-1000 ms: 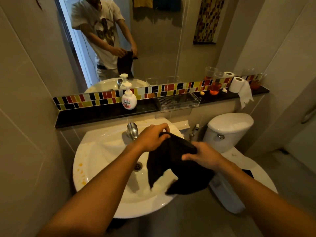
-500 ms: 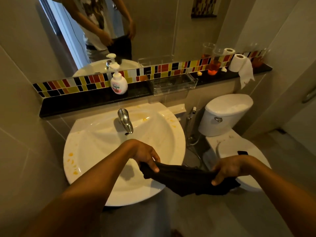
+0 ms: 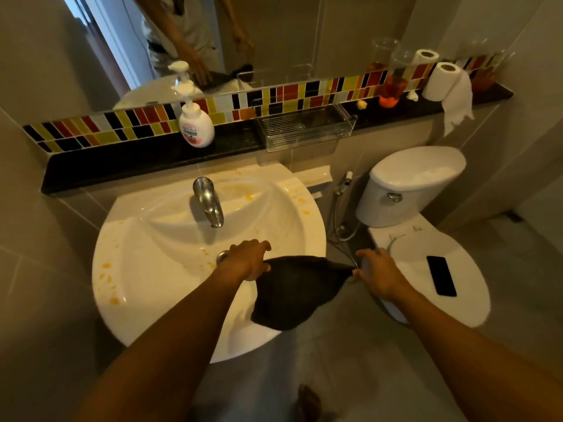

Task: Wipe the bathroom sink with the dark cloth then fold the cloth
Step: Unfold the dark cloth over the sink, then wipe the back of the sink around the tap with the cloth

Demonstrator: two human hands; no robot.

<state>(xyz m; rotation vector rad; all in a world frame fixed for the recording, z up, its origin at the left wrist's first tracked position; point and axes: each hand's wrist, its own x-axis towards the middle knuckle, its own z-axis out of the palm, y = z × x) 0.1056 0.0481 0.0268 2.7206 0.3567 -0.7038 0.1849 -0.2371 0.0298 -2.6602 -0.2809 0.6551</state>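
Observation:
A white round bathroom sink (image 3: 146, 260) with orange stains on its rim and bowl fills the centre left. The dark cloth (image 3: 294, 292) hangs stretched over the sink's right front edge. My left hand (image 3: 248, 258) pinches its left corner above the drain. My right hand (image 3: 380, 274) grips its right corner, out past the sink's rim towards the toilet. The cloth droops in a triangle between both hands. A chrome faucet (image 3: 208, 202) stands at the back of the bowl.
A black ledge (image 3: 122, 164) behind the sink carries a soap pump bottle (image 3: 195, 123), a clear plastic tray (image 3: 304, 127), an orange glass (image 3: 390, 89) and a toilet paper roll (image 3: 441, 80). At right stands a toilet (image 3: 411, 190) with a black phone (image 3: 441, 275) on its lid.
The view has tilted down towards the sink. My hands have drawn apart, pulling the bunched cloth out flat between them, and have lowered it to the sink's right front edge.

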